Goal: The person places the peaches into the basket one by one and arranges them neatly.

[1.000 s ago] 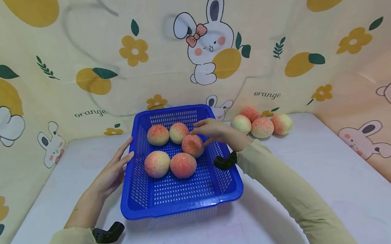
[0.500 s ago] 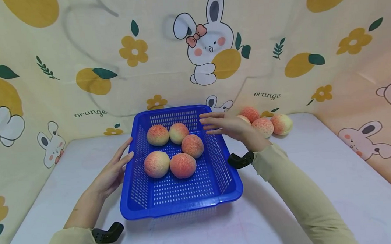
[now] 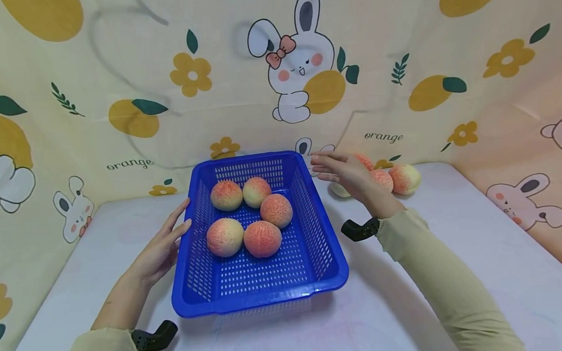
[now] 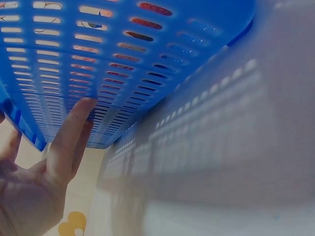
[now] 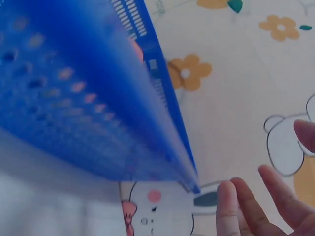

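A blue plastic basket with slotted walls holds several peaches, among them a red one and a yellow-pink one. My left hand is at the basket's left side, fingertips at the rim. In the left wrist view its nearly straight fingers touch the outside of the slotted wall. To the right of the basket, apart from its rim, my right hand is raised with fingers extended, holding nothing. Behind it, more peaches lie on the table, partly hidden by the hand.
The white table runs back to a patterned cloth backdrop with rabbits and oranges. Black devices sit at the left wrist and right wrist. The basket's shadow falls on the tabletop.
My right hand has let go of the peach at the basket's right side and moved right, out over the rim toward the peaches on the table. The left hand has stayed in place.
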Demonstrator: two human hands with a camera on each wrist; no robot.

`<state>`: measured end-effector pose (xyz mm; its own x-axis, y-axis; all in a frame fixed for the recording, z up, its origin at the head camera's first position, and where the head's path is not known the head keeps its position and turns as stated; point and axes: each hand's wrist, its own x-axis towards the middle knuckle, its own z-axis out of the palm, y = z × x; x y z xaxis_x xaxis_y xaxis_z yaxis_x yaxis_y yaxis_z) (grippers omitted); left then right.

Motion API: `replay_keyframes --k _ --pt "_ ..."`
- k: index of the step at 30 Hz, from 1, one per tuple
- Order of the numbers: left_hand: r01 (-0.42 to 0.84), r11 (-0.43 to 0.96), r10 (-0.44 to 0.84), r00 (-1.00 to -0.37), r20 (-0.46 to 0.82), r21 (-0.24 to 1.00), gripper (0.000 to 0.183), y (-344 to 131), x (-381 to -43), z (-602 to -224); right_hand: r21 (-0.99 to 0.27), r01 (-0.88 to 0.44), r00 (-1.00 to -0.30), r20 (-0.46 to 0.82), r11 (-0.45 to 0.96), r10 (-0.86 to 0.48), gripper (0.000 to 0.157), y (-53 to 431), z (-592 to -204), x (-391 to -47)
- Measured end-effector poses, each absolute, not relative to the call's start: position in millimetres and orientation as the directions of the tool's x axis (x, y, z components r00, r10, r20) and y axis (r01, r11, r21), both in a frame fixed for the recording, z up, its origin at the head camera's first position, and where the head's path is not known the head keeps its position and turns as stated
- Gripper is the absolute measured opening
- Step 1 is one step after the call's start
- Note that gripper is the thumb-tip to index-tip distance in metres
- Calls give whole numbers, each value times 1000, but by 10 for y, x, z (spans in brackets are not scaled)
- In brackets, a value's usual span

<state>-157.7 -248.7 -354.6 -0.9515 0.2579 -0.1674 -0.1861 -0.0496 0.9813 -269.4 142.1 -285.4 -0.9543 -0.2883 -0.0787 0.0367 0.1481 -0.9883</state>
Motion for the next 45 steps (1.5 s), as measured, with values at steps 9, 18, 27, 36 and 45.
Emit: replay_keyframes --k 9,18,27,36,45 --pt "-177 -36 260 -952 -162 983 63 -2491 -1575 -3556 -983 67 -989 -88 172 -117 60 1561 -2938 -2762" --pt "-172 -33 260 -953 -158 985 62 -2488 -1579 -3558 -968 135 -988 -148 214 -49 73 1680 -3051 -2800" --pt "-170 -30 261 -953 -156 985 62 -2493 -1576 -3558 -947 161 -983 -178 279 -35 82 1724 -3190 -2861" --pt "-177 -32 255 -953 -163 984 62 -2492 -1577 -3558 -928 135 -985 -165 349 -59 92 1785 -3277 -2862" --pt "-188 -32 252 -952 -174 982 63 -2508 -1582 -3568 -918 129 -992 -125 376 35 66 1759 -3346 -2839"
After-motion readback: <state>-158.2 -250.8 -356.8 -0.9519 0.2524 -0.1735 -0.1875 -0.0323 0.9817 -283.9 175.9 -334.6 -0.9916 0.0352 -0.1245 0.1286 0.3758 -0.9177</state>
